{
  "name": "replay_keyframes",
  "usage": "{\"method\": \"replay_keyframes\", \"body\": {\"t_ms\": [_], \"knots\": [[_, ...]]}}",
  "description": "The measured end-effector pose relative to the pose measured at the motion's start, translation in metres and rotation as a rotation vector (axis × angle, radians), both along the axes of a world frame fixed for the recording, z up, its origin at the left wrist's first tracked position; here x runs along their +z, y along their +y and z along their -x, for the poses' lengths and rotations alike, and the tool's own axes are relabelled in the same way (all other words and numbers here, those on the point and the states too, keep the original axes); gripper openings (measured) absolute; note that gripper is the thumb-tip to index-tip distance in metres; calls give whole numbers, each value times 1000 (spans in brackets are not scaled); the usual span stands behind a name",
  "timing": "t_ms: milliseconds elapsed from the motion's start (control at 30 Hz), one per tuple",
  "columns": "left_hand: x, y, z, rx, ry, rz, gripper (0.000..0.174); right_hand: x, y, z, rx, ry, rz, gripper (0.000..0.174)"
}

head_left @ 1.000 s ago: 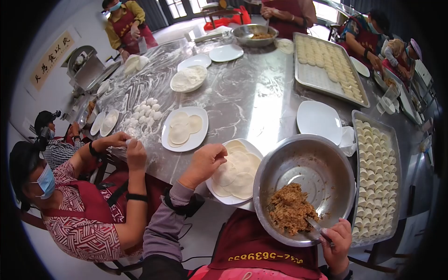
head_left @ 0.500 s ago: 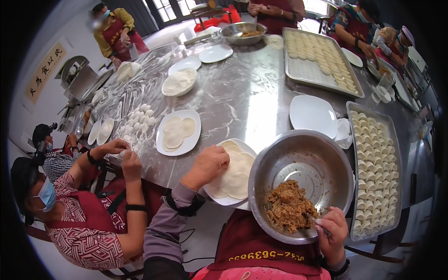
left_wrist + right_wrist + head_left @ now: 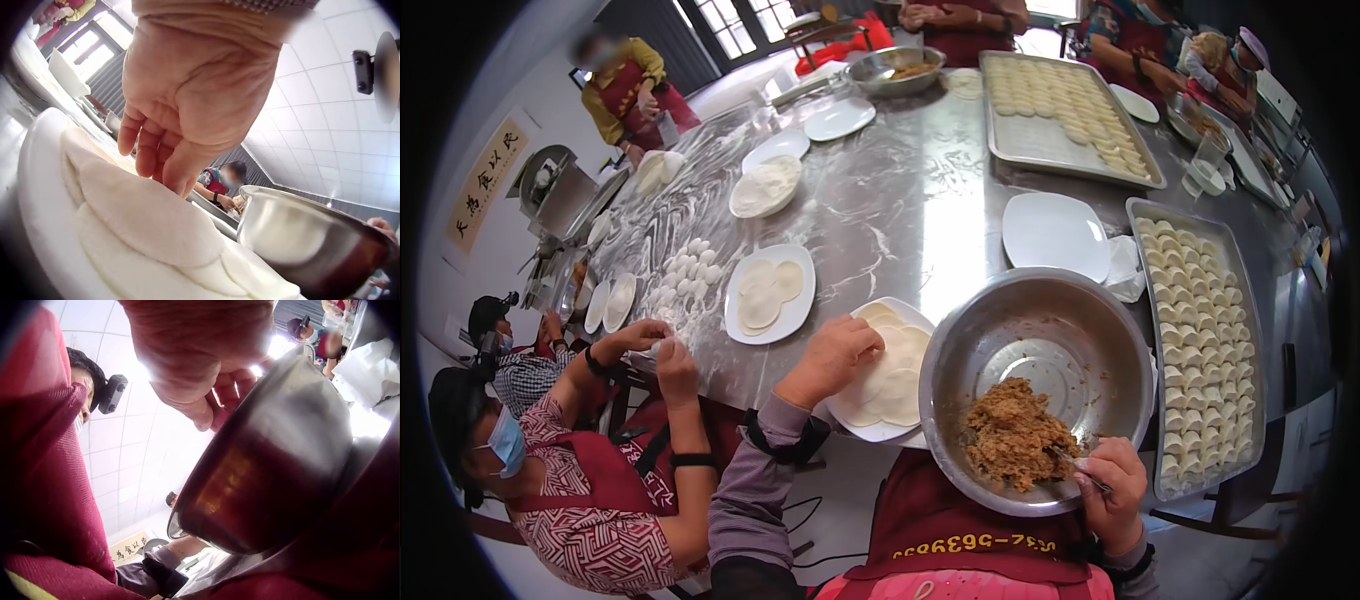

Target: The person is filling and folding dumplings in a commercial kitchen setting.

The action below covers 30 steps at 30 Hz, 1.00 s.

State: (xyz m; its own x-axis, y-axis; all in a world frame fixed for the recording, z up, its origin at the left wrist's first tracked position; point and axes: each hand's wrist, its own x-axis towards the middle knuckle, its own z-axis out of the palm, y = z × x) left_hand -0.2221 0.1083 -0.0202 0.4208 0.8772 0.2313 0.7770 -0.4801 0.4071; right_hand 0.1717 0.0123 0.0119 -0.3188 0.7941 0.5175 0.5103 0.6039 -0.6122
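In the head view my left hand (image 3: 832,358) is over a white plate (image 3: 877,433) of overlapping round dumpling wrappers (image 3: 897,392). Its thumb and curled fingers pinch the far edge of the top wrapper (image 3: 147,215) in the left wrist view. My right hand (image 3: 1114,485) grips a flat metal utensil (image 3: 1064,456) at the near right rim of a large steel bowl (image 3: 1100,345). Brown minced filling (image 3: 1015,430) lies in the bowl and hides the utensil's far end. In the right wrist view the bowl's wall (image 3: 269,469) hides the filling.
Right of the bowl stands a tray (image 3: 1253,400) of folded dumplings; another tray (image 3: 1060,158) is farther back. An unused white plate (image 3: 1055,237) lies behind the bowl. To the left are a plate of wrappers (image 3: 768,295), dough balls (image 3: 690,268) and a seated person (image 3: 590,490) working dough.
My right hand has moved inward over the bowl's rim, pushing the utensil deeper into the filling. My left hand stays at the wrappers, its fingers shifting slightly. The head view has shifted a little.
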Motion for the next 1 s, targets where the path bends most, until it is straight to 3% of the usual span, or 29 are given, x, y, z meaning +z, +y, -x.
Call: {"method": "replay_keyframes", "body": {"t_ms": [333, 633, 833, 933, 1000], "knots": [[0, -3, 1, 19, 61, -8, 11, 2, 0, 2, -5, 27, 9, 15], [19, -28, -5, 105, -132, 118, 14, 11, -2, -1, 10, -66, 61, 14], [16, -36, -1, 113, 122, 46, 16, 18, -3, -11, 52, -171, 30, 16], [14, -53, 7, 193, -283, 51, 13, 15, -7, -14, 40, -172, 70, 17], [14, -72, -1, 383, -786, 254, 9, 11, -8, -15, 20, -155, 57, 17]]}}
